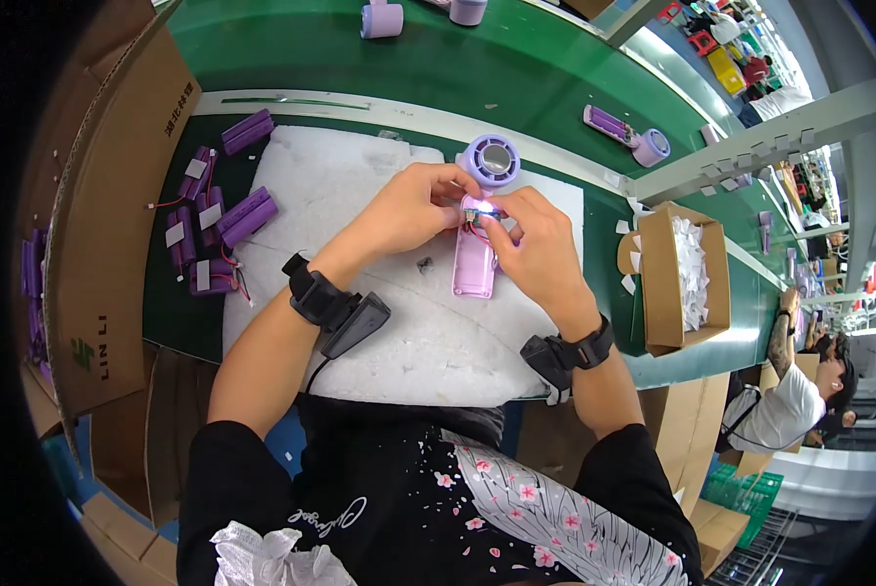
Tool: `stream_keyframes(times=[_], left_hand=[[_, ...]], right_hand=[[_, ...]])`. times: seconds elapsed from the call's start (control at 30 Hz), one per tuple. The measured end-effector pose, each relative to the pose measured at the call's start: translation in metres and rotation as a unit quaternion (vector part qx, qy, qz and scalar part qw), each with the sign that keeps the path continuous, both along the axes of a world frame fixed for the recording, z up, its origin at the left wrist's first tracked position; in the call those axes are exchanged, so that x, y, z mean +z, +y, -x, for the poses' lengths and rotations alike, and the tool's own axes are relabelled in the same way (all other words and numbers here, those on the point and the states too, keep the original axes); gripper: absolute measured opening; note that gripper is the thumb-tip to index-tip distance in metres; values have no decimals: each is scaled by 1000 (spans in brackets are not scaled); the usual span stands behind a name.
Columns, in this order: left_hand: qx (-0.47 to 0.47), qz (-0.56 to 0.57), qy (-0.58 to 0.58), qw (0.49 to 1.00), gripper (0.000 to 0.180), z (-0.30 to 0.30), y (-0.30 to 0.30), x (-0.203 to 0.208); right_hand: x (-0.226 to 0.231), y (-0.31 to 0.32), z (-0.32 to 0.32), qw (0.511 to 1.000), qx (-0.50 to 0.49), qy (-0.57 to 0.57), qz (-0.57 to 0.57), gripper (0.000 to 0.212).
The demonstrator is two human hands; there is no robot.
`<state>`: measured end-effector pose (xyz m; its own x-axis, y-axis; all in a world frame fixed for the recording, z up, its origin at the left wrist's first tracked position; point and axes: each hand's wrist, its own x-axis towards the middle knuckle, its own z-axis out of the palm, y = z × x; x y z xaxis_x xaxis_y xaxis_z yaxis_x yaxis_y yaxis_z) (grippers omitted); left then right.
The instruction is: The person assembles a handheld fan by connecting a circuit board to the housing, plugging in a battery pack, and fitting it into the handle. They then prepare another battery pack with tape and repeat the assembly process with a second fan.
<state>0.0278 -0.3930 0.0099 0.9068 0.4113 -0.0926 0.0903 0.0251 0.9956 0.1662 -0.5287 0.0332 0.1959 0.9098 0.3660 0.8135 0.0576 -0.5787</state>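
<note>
A small purple handheld fan (491, 162) lies on a white foam sheet (311, 176), its round head pointing away from me and its hollow handle (473, 264) toward me. Near the neck, a small circuit board (479, 209) with a bright light and thin red wires shows inside the handle. My left hand (414, 205) pinches at the neck from the left, thumb and fingers close together. From the right, my right hand (539, 244) grips the board and handle edge between thumb and fingers. The fingertips partly hide the board. A small dark piece (425, 265) lies left of the handle.
Several purple battery packs (247, 217) with wires lie left, beside a tall cardboard box (116, 225). At right stands an open carton (661, 283) of white paper pieces. More fans (650, 146) lie on the green conveyor (516, 73). Another person (785, 400) works at far right.
</note>
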Motion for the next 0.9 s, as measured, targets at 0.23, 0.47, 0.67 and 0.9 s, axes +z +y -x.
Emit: stream_keyframes(times=[0.23,0.47,0.67,0.9], left_hand=[[16,-5,34,999,28,0,-3,8],[-11,-187,13,982,35,0,-3,5],[-22,-186,-3,982,36,0,-5,7],[33,-178,12,983,36,3,-1,1]], right_hand=[[-4,1,0,999,-23,23,5,18],[-2,3,-5,988,-57,108,94,16],[-8,1,-22,952,10,231,202,22],[19,-3,-26,876,107,373,288,31]])
